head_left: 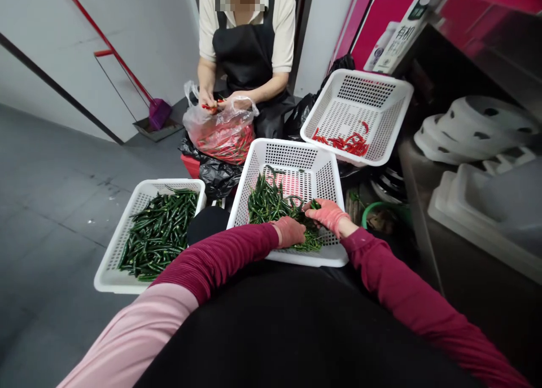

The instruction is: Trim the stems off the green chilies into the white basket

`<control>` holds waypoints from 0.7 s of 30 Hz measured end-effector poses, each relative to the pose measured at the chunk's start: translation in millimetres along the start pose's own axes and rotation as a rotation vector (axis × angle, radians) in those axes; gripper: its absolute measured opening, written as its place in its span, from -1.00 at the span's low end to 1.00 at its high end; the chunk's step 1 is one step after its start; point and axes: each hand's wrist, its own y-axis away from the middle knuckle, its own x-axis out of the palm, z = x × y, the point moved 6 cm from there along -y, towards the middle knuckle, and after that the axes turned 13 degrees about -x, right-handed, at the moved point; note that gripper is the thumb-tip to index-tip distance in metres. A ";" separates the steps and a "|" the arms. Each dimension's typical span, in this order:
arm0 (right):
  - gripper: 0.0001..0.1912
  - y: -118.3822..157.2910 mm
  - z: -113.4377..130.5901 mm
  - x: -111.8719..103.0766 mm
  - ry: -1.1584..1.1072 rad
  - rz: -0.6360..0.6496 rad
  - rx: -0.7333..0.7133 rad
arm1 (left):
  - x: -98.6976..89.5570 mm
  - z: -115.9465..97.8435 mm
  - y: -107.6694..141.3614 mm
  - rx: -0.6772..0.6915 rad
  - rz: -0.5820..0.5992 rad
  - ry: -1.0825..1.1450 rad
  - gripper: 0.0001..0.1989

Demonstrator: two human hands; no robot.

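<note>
A white perforated basket (pixel 292 145) in front of me holds a heap of thin green chili peppers (pixel 266 199), with stems and small pieces at its near right. My left hand (pixel 291 231), in a pinkish glove, is low over the near part of the heap. Its fingers curl down among the greens, and what they grip is hidden. Close beside it, my right hand (pixel 327 214), gloved alike, is closed around dark green chili peppers (pixel 315 204) that show at its fingertips. To my left, another white basket (pixel 101 275) is filled with dark green chili peppers (pixel 163 230).
Across from me a person (pixel 245 43) handles red chilies over a plastic bag (pixel 224 134). A third white basket (pixel 400 94) holds some red chilies (pixel 347 144). A metal counter (pixel 423 207) with white plastic containers (pixel 478 128) borders the right. A purple broom (pixel 158 112) leans far left.
</note>
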 end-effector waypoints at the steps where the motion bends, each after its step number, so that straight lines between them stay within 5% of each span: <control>1: -0.71 4.8 -0.8 -2.2 -0.084 -0.015 0.025 | -2.1 2.1 -0.3 0.001 -0.024 0.065 -0.82; 5: -0.64 27.6 -7.3 -18.3 -0.151 -0.083 0.077 | -12.2 28.7 12.1 -0.133 -0.170 0.606 -0.78; 10: -0.68 37.5 -6.5 -5.0 -0.309 -0.020 0.048 | -7.9 40.0 27.4 -0.362 -0.048 1.299 -0.71; 17: -0.78 44.7 -1.2 34.5 -0.304 -0.015 0.000 | -8.7 13.8 41.1 -0.452 -0.015 1.406 -0.89; 21: -0.82 58.2 -3.4 30.3 -0.115 -0.087 -0.039 | -1.5 15.0 46.9 -0.506 -0.004 1.385 -0.85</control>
